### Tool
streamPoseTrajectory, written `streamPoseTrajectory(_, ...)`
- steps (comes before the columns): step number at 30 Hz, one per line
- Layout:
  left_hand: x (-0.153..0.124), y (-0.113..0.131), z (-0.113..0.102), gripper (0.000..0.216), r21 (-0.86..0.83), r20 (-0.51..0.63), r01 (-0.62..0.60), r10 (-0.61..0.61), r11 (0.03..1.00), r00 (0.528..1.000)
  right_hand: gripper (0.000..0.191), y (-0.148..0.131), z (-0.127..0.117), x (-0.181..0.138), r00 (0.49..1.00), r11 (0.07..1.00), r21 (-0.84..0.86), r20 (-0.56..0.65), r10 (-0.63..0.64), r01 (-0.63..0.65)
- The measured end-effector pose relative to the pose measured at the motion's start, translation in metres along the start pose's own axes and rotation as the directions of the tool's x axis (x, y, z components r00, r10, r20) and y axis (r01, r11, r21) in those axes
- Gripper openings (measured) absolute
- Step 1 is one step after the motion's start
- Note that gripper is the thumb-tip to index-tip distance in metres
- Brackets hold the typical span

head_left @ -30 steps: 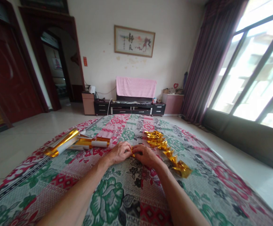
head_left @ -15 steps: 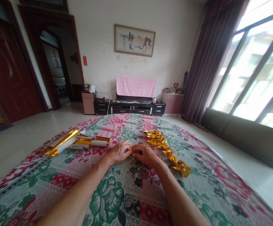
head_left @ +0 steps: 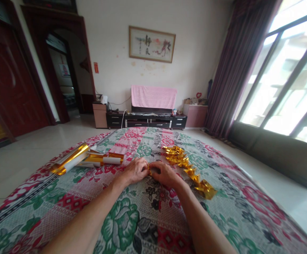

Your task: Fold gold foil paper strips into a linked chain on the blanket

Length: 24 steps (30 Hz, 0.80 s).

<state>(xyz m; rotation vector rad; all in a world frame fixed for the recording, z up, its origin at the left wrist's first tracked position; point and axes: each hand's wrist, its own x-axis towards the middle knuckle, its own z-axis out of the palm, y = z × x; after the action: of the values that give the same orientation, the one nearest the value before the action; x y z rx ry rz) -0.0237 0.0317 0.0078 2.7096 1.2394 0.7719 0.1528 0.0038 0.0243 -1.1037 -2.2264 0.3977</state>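
My left hand point(head_left: 137, 170) and my right hand point(head_left: 164, 173) meet over the middle of the table, fingertips pinched together. Between them shows a small bit of gold foil paper point(head_left: 149, 169), mostly covered by the fingers. To the right of my right hand lies a row of folded gold foil pieces point(head_left: 189, 168), running from the far side toward me. Left of my left hand are curled sheets of gold foil paper with white backs point(head_left: 113, 158), and another rolled gold sheet point(head_left: 72, 158) rests across them.
A flowered cloth in red, green and grey covers the round table point(head_left: 121, 222). Beyond it stand a low black cabinet point(head_left: 148, 121) and a screen draped with a pink towel point(head_left: 154, 96). Curtains point(head_left: 227, 67) and a window are at the right.
My hands stay nearly in the same place, with only slight finger movement on the foil. The view has shifted very little. The foil row and the sheets lie as before.
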Motion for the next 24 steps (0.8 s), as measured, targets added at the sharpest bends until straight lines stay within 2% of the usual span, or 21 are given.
streamPoseTrajectory(11,0.0002,0.0041,-0.0012,0.010,0.016,-0.010,0.016,-0.016,1.000,1.000,0.037,-0.0005,0.0002,-0.0005,1.000,1.000,0.015,0.004,0.013,-0.013)
streamPoseTrajectory(24,0.0006,0.0043,-0.0003,0.010,0.003,-0.020,0.021,-0.021,1.000,1.000,0.037,-0.0025,-0.0010,-0.0005,1.000,1.000,0.014,0.008,0.013,-0.013)
